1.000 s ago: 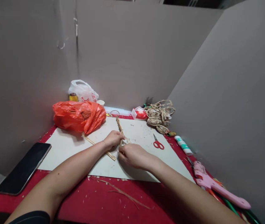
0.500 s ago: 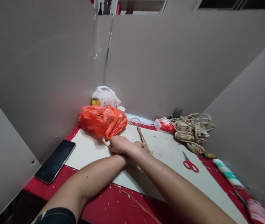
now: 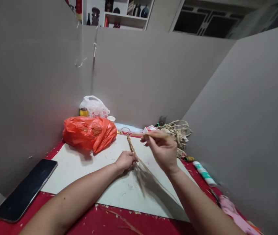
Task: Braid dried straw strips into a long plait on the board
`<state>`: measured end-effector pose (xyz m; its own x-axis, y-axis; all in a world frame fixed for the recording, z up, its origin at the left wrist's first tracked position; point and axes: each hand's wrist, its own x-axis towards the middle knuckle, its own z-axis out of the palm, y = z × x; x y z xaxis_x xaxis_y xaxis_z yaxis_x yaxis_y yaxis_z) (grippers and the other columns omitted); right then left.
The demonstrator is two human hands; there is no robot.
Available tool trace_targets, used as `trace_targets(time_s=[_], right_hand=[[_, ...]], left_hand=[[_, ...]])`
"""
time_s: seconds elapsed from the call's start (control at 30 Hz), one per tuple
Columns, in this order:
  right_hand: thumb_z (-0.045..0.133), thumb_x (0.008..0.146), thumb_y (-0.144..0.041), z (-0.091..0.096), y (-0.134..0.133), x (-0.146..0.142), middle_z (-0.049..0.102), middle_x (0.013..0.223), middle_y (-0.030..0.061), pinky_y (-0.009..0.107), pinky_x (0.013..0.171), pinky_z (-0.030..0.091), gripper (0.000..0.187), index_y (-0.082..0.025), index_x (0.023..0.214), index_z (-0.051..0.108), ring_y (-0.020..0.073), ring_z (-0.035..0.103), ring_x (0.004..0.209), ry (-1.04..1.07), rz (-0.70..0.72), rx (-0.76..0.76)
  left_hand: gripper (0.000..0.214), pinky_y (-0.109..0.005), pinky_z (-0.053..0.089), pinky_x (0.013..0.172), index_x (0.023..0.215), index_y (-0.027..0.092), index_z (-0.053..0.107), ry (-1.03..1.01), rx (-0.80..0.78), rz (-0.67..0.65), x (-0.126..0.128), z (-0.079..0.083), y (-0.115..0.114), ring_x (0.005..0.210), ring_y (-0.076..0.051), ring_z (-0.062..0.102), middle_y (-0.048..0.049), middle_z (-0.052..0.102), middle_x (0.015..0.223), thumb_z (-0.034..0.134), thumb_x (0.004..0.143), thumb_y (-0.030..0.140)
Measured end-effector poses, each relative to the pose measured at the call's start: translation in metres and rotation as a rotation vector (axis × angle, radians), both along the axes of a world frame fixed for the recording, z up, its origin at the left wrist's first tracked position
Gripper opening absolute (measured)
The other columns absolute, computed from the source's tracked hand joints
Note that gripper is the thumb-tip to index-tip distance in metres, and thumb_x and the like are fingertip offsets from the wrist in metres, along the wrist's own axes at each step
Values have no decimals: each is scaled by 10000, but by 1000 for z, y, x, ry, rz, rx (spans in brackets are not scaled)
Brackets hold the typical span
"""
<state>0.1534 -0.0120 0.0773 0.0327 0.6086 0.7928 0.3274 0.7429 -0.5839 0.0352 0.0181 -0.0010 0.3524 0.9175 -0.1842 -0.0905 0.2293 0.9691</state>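
Note:
My left hand (image 3: pixel 126 160) rests on the white board (image 3: pixel 80 163), fingers closed on the lower end of a tan braided straw cord (image 3: pixel 130 144) that runs up to a small ring (image 3: pixel 125 131). Loose straw strands (image 3: pixel 146 176) trail from under this hand, blurred by motion. My right hand (image 3: pixel 162 150) is lifted above the board, pinching a thin straw strip (image 3: pixel 151 134) that lies level across its fingertips.
An orange plastic bag (image 3: pixel 88 133) lies at the board's back left, with a white bag (image 3: pixel 94 107) behind it. A black phone (image 3: pixel 25 191) lies on the red cloth at left. Straw rope coils (image 3: pixel 178 132), a glue tube (image 3: pixel 204 173) and a pink glue gun (image 3: pixel 234 213) sit right. Grey partitions enclose the desk.
My right hand has come back from the left side and risen above the board with a straw strip. My left hand has stayed on the braid. The view has shifted.

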Motion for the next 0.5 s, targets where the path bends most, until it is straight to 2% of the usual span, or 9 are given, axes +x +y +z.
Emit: trace_targets(time_s=[0.07,0.13,0.23,0.4,0.5], right_hand=[[586,785,-151,-23,-9,16,677,792,43,277,594,524,123,-200,891,625,152,636,665,-239,-50,140],[557,783,-99,-46,-18,30,688,826,55,288,650,529,207,-207,950,618,160,644,718,-476,-23,238],[530,795,-79,-69,-34,45,685,865,73,284,684,523,255,-197,1013,593,162,640,776,-694,66,254],[505,828,-106,-79,-56,49,662,827,86,267,666,498,180,-176,964,600,160,617,755,-858,105,178],[486,847,-128,-77,-61,41,650,783,73,248,661,485,151,-186,918,607,148,609,730,-881,113,157]], left_hand=[[182,-175,320,381,674,114,558,-21,-34,-32,3,-9,-2,411,-59,473,-15,564,563,545,791,252],[170,-173,283,354,627,133,514,-47,-68,-51,6,-15,-3,364,-56,445,4,525,496,511,775,216],[139,-169,309,363,647,146,494,-109,-113,-46,9,-17,-5,367,-60,467,11,529,500,506,758,229],[134,-160,297,364,659,142,492,-161,-131,3,13,-11,-10,373,-54,466,-8,557,535,532,744,238],[121,-167,192,331,637,159,471,-140,-89,78,16,-11,-15,315,-39,347,43,459,437,519,739,205]])
